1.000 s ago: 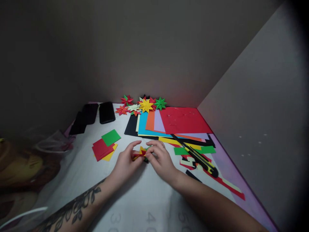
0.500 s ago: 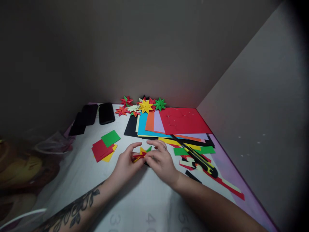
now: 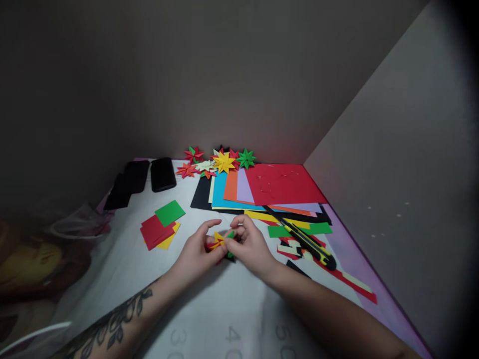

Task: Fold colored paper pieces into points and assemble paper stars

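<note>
Between my two hands is a folded paper star with yellow, green, red and black points. My left hand grips its left side, thumb in front and fingers behind. On the other side, my right hand pinches the green points between thumb and fingers. The fingers hide part of the star. To the left of my left hand lie loose paper squares: a green one, red ones and a yellow one partly under the red.
Several finished paper stars stand along the wall. Coloured paper sheets are fanned below them. A yellow-and-black utility knife rests on paper scraps at the right. Black phone-like objects lie at the back left.
My right hand has shifted its grip, its fingers curling more behind the star. The star has turned, so more of its yellow and green points show.
</note>
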Motion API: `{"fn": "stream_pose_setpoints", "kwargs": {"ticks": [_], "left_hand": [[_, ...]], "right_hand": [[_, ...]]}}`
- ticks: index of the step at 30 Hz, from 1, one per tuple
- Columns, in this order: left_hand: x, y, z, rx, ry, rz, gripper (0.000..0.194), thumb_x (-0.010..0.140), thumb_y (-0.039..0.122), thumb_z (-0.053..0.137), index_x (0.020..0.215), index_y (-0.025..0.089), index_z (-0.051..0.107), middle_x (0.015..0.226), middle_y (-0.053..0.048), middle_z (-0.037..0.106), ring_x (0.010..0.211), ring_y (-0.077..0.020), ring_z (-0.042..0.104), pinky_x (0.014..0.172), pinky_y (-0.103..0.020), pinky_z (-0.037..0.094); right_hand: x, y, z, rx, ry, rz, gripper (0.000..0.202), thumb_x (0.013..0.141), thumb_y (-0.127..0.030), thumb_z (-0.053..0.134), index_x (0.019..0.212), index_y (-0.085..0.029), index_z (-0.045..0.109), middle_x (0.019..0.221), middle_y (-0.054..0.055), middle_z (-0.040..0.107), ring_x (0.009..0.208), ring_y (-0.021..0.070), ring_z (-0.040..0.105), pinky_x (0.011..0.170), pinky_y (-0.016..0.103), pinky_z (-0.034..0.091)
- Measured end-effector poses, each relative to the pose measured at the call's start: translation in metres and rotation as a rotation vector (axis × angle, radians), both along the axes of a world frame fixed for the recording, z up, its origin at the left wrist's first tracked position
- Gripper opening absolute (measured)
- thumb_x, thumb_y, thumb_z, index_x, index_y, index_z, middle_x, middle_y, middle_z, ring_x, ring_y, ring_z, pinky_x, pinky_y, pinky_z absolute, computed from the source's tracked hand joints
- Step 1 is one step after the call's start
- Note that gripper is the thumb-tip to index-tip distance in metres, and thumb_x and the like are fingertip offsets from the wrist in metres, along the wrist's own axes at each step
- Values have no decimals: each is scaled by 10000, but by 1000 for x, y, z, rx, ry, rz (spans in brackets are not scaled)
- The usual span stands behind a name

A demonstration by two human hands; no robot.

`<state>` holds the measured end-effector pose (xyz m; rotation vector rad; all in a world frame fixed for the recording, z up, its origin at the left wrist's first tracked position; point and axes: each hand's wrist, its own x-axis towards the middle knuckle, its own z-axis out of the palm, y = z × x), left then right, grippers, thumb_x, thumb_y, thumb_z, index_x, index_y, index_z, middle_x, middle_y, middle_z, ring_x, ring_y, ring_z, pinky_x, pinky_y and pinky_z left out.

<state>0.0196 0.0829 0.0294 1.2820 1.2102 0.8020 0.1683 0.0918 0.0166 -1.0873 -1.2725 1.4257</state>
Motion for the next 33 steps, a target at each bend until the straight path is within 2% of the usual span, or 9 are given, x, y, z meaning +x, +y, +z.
{"fn": "stream_pose_setpoints", "kwargs": {"ticks": [3,7,9,13,17,20,26,33], "left_hand": [[-1,2,2,-34,-22,18,560,710,299,648,1206,145,438,524,66,514,476,-96,498,468,-183,362],[-4,5,0,-80,-91,150,513,714,327,655,1154,154,458,570,45,550,500,-101,520,487,-194,380],[-5,7,-2,-100,-126,186,497,717,327,652,1141,159,457,577,42,558,493,-102,525,483,-196,380],[-5,8,-2,-99,-81,161,507,688,291,673,1129,156,461,555,47,559,468,-98,519,452,-183,357],[-3,6,1,-50,-3,144,505,695,278,652,1144,166,449,677,0,639,579,-135,594,525,-216,427],[-4,5,1,37,94,145,486,711,276,629,1156,177,461,700,-4,654,644,-153,617,581,-237,451],[-6,2,-1,125,179,125,455,734,259,595,1162,182,463,705,6,651,632,-143,611,592,-237,457],[-5,0,-3,182,197,98,432,757,256,580,1167,197,460,722,7,662,649,-142,618,591,-230,456]], "right_hand": [[1,2,0,-3,17,-8,267,743,-176,549,962,-236,409,643,-63,556,562,102,536,526,211,408],[-1,5,-5,80,34,-75,308,720,-171,587,975,-236,426,822,-19,567,720,112,560,651,242,450],[-1,5,-8,89,2,-67,309,710,-146,591,961,-234,432,787,-29,546,709,111,549,641,237,444],[0,6,-11,114,-22,-98,257,740,-129,552,939,-232,426,765,-26,558,710,121,561,657,252,454],[4,7,-6,314,-189,-132,151,747,-116,549,860,-217,537,874,22,552,815,150,556,717,279,462],[7,6,-2,445,-300,-121,166,742,-104,572,851,-223,615,935,39,514,894,167,537,778,301,459],[7,4,-1,550,-321,-66,85,740,-137,634,761,-219,636,927,37,487,916,173,531,810,321,462],[9,5,-6,667,-384,-83,122,777,-155,604,821,-244,676,956,48,486,930,180,525,786,332,484]]}}
